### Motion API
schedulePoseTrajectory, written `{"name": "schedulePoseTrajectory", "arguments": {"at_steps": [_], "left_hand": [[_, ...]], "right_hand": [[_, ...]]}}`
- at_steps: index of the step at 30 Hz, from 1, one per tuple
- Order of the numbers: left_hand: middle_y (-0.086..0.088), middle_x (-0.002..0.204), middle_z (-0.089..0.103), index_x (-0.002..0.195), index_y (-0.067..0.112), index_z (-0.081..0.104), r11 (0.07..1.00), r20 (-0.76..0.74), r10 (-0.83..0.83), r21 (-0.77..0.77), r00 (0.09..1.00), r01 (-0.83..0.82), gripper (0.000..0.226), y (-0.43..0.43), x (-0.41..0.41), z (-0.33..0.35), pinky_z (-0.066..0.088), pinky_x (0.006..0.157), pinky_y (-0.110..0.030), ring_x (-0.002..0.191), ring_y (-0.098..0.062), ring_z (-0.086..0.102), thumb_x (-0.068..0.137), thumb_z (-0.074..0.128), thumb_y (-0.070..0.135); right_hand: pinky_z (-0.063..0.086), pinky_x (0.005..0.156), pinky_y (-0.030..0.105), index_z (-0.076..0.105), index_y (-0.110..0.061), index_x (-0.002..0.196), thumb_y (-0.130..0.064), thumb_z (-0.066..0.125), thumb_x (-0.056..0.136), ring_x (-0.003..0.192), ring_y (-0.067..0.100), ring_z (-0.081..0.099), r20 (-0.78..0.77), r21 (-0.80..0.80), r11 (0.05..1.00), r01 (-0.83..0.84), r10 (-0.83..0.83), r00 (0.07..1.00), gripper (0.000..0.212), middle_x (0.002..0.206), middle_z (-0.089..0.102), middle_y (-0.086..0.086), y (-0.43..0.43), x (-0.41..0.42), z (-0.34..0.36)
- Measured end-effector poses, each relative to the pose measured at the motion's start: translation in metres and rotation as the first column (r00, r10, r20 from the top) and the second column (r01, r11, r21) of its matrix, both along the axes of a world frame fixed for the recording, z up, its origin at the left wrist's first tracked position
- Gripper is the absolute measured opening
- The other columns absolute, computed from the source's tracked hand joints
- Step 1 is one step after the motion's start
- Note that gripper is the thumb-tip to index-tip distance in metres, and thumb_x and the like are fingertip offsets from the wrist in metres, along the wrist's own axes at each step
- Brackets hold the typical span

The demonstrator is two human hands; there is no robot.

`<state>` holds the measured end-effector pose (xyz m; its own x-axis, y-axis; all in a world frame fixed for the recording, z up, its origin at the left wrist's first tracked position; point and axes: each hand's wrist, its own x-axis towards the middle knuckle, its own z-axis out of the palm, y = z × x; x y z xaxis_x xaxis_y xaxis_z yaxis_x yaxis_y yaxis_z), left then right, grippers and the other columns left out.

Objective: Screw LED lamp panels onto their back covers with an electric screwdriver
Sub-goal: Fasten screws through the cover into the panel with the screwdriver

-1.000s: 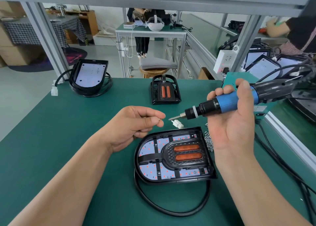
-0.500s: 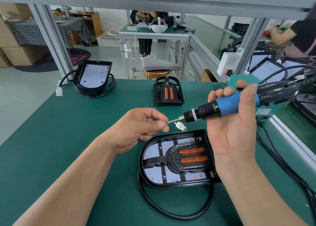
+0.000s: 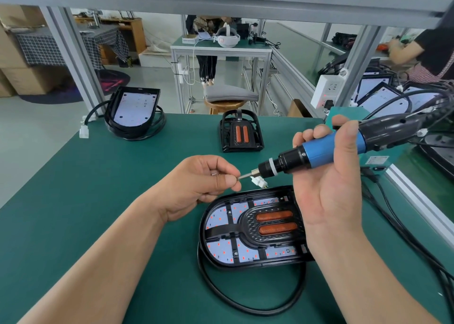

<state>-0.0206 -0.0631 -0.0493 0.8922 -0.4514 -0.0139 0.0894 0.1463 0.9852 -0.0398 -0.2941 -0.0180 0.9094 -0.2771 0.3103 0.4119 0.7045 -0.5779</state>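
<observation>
Now the bit meets pinched fingertips

Low at centre, the LED lamp panel [image 3: 221, 221] lies face-up in its black back cover [image 3: 203, 235] on the green bench mat [image 3: 98, 176]. Its cable [image 3: 245, 306] is looped beneath it. Just above, the right hand [image 3: 329, 188] wraps curled fingers round the blue electric screwdriver [image 3: 321, 149], bit pointing left. The left hand [image 3: 196, 186] pinches thumb and forefinger on what looks like a tiny screw [image 3: 237, 177] at the bit's tip. A second lamp [image 3: 134, 110] sits far left.

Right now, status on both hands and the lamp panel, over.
Left hand pinches screw at the bit tip. Right hand grips electric screwdriver, raised. LED lamp panel untouched below; white connector at its far edge.
</observation>
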Motion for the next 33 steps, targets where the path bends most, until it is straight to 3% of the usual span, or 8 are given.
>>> {"name": "schedulePoseTrajectory", "arguments": {"at_steps": [6,10,19,27,31,33], "left_hand": [[-0.019,0.087,0.074,0.096,0.009,0.071,0.999,0.029,0.032,0.042,0.999,-0.033,0.013,0.001,0.001,-0.002,0.029,0.047,-0.017,0.053,-0.009,0.037,0.085,0.078,0.009],[-0.02,0.089,0.074,0.097,0.009,0.072,0.998,0.032,0.044,0.051,0.999,-0.045,0.014,0.001,0.002,-0.004,0.03,0.047,-0.017,0.052,-0.009,0.037,0.085,0.077,0.011],[-0.014,0.091,0.071,0.108,0.002,0.072,0.998,-0.006,0.052,0.043,0.999,-0.052,0.021,0.004,0.005,-0.007,0.033,0.045,-0.014,0.058,-0.008,0.037,0.102,0.064,0.021],[0.0,0.071,0.054,0.094,0.009,0.081,0.959,-0.045,0.077,0.275,0.996,-0.062,0.018,0.008,0.006,-0.012,0.026,0.043,-0.015,0.053,-0.007,0.031,0.1,0.07,0.022],[-0.011,0.077,0.045,0.104,0.003,0.079,0.932,-0.032,-0.035,0.36,0.999,0.044,0.053,0.011,0.003,-0.008,0.017,0.047,-0.022,0.059,-0.017,0.02,0.083,0.082,0.051],[-0.016,0.081,0.049,0.108,0.001,0.078,0.915,-0.02,-0.103,0.391,0.995,0.102,0.063,0.013,0.002,-0.005,0.015,0.05,-0.025,0.063,-0.021,0.019,0.077,0.083,0.056]], "right_hand": [[0.05,0.104,0.037,0.056,-0.019,0.117,-0.044,0.064,0.102,0.088,0.017,0.057,-0.03,-0.011,0.999,0.032,-0.032,0.999,0.03,0.092,0.058,-0.001,0.004,-0.001,0.001],[0.051,0.105,0.038,0.053,-0.018,0.114,-0.032,0.062,0.108,0.088,0.017,0.056,-0.088,0.026,0.999,0.025,-0.023,0.996,0.018,0.095,0.057,0.0,0.004,0.0,-0.002],[0.055,0.107,0.04,0.051,-0.014,0.114,-0.037,0.067,0.101,0.081,0.017,0.059,-0.186,0.16,0.985,0.061,-0.03,0.982,0.03,0.087,0.058,0.001,0.0,0.003,-0.003],[0.058,0.099,0.041,0.055,-0.013,0.107,-0.033,0.064,0.106,0.078,0.018,0.058,-0.188,0.186,0.979,0.088,-0.052,0.981,0.022,0.085,0.059,0.001,-0.017,0.005,0.007],[0.06,0.091,0.043,0.059,-0.011,0.101,-0.027,0.066,0.106,0.074,0.019,0.058,-0.188,0.215,0.971,0.106,-0.066,0.98,0.018,0.083,0.059,0.003,-0.024,0.008,0.012],[0.061,0.088,0.043,0.059,-0.01,0.1,-0.025,0.066,0.105,0.072,0.02,0.058,-0.176,0.215,0.971,0.106,-0.068,0.982,0.017,0.081,0.059,0.005,-0.027,0.009,0.012]]}}
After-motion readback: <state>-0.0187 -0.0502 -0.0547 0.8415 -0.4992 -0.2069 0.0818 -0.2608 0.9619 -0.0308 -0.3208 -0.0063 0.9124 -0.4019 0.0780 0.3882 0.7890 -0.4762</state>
